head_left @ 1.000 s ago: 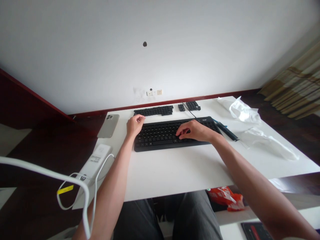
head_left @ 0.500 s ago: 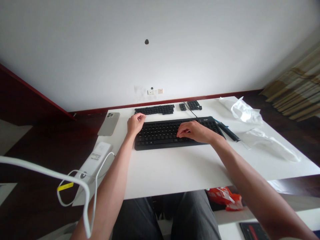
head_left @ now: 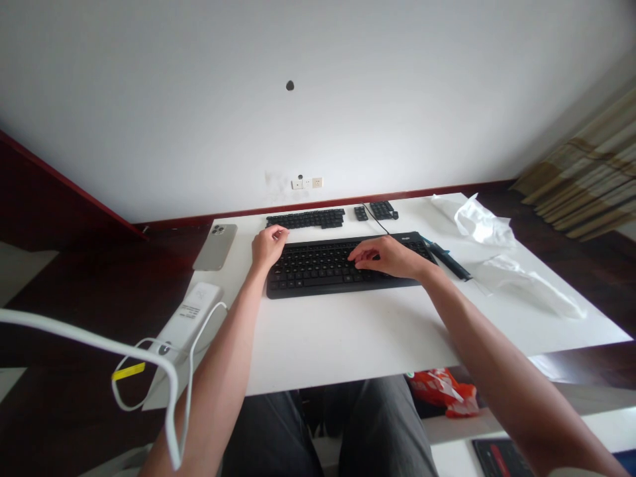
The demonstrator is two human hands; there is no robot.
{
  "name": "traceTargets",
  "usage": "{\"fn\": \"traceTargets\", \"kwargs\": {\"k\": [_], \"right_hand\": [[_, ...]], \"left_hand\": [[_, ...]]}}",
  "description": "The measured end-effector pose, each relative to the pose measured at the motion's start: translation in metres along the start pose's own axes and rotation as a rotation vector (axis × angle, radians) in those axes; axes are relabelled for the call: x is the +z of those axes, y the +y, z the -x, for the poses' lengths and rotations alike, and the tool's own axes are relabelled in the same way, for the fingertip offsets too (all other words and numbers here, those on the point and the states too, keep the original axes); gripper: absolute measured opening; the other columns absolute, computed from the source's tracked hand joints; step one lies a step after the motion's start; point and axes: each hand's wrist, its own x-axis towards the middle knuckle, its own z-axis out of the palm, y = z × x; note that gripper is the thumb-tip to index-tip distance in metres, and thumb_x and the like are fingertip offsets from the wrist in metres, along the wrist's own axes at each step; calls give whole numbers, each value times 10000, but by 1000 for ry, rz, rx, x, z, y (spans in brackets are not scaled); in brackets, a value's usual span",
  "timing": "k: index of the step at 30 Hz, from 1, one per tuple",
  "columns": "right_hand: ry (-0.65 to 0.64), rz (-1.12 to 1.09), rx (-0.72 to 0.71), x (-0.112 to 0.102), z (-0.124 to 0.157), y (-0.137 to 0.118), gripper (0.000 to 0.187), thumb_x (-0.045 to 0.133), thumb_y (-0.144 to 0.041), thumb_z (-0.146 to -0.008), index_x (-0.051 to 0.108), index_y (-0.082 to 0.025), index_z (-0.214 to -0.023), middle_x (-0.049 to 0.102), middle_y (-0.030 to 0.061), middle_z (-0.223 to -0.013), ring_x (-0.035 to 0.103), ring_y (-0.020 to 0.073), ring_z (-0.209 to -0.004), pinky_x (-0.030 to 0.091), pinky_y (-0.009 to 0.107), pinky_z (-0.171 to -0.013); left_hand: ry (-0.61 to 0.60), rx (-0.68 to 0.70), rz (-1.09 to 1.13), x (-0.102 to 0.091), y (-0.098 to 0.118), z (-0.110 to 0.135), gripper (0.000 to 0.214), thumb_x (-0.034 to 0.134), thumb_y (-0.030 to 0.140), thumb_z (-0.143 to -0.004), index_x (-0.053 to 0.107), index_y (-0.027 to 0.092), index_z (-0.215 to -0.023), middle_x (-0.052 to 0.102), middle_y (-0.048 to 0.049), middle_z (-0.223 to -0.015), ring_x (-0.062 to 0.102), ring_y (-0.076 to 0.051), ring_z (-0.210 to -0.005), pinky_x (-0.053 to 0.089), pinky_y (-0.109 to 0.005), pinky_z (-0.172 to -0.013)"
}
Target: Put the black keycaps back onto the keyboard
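A black keyboard (head_left: 322,290) lies on the white table in front of me, its rows partly covered by my hands. My right hand (head_left: 386,257) is over its right half, fingers bent down towards the keys and slightly apart, with nothing visible between them. At the keyboard's upper left corner is my left hand (head_left: 269,246), its thumb and fingers pinched together; whatever they might hold is too small to make out. Beyond the keyboard lie a block of black keycaps (head_left: 305,218), a small cluster of keycaps (head_left: 361,213) and another keycap group (head_left: 381,210).
A phone (head_left: 215,247) and a white power strip (head_left: 191,311) with a looping white cable (head_left: 171,384) are on the left. To the right lie a dark, slim tool (head_left: 450,262) and crumpled white plastic wrapping (head_left: 479,222). The table (head_left: 338,344) ends close to my lap.
My right hand's fingers have shifted slightly up and left over the keys and parted a little. The left hand stays pinched at the same corner.
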Motion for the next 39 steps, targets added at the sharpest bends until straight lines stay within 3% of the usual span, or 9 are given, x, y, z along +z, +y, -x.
{"fn": "traceTargets", "kwargs": {"k": [7, 25, 39], "right_hand": [[-155, 66, -89, -3, 0, -4, 288, 655, -346, -911, 779, -279, -1162, 762, 31, -1174, 696, 233, -991, 544, 333, -824], [-146, 90, -99, -2, 1, -5, 292, 698, -395, -898, 778, -246, -1135, 726, 56, -1038, 665, 209, -895, 549, 339, -786], [-147, 81, -105, -2, 1, -7, 305, 674, -325, -907, 753, -260, -1194, 740, 49, -1133, 677, 215, -934, 552, 336, -784]], "left_hand": [[-7, -4, -12, 0, 0, -1, 258, 566, 406, -909, 781, 263, -907, 767, -5, -858, 662, -191, -811, 426, -271, -712], [-9, -11, -13, -1, 1, 0, 256, 568, 395, -908, 786, 261, -919, 768, -7, -860, 661, -191, -814, 429, -272, -716], [-4, -1, -19, 1, -2, -1, 258, 564, 405, -908, 784, 271, -912, 772, -6, -874, 666, -194, -818, 427, -277, -718]]}}
